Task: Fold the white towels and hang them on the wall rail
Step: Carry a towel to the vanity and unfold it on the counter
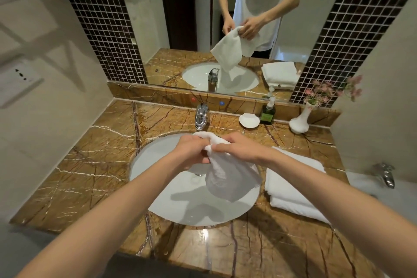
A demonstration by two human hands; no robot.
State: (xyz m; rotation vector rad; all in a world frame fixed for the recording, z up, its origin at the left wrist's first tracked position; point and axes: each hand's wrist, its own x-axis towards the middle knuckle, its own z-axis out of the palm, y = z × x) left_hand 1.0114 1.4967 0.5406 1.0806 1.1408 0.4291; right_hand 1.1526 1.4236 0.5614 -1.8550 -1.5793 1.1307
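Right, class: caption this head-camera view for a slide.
Left hand and right hand hold a white towel above the sink; folded towels lie on the marble counter.

The towel (228,178) is soft white cloth, matt and nubbly. The surface (90,165) is polished brown veined stone, the basin (158,187) glossy white ceramic. The tap (201,117) is shiny chromed metal.

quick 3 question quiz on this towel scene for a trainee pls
1. True or false: both the left hand and the right hand grip the small white towel above the sink basin.
2. The folded towels lie on the countertop: A) left of the basin, B) right of the basin, C) in the basin.
3. Fill in: between the shell dish and the white vase stands a green soap ____.
Key: 1 true; 2 B; 3 dispenser.
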